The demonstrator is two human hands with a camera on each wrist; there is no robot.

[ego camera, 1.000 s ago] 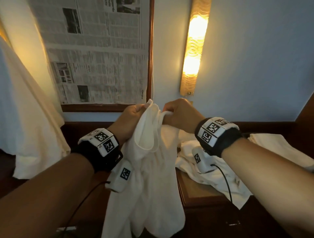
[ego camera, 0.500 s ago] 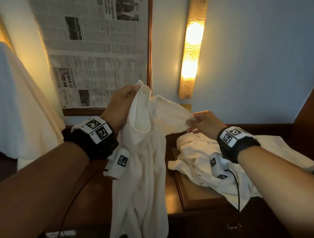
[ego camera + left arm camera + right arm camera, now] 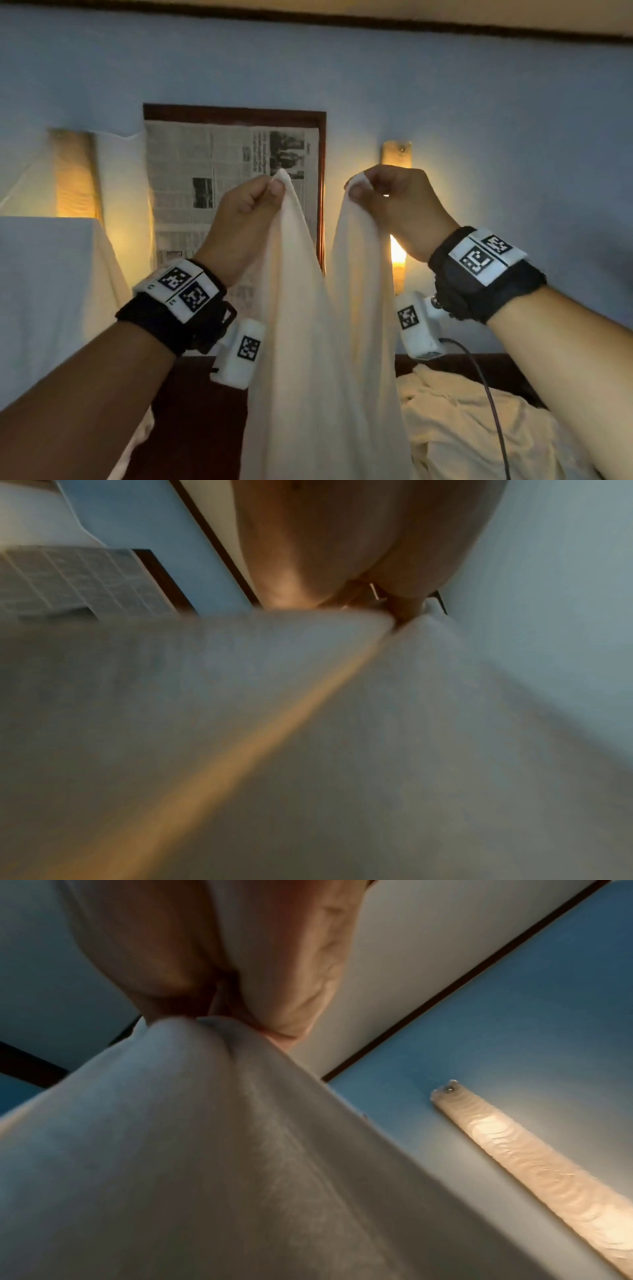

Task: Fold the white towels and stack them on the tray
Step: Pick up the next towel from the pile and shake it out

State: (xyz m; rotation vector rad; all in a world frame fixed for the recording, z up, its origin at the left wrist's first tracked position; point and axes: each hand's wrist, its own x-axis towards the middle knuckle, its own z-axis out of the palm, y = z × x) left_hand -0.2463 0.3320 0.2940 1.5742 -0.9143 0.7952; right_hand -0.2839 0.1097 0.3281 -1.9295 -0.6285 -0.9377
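white towel (image 3: 318, 342): hanging unfolded, top corners pinched up apart | crumpled towels (image 3: 472, 421): heaped lower right

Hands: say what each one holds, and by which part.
Both hold the same white towel up by its top edge. The left hand pinches one upper corner, the right hand pinches the other, and the rest hangs down between them.

Between my hands the hanging towel (image 3: 318, 342) blocks the middle; crumpled towels (image 3: 472, 428) crowd the lower right.
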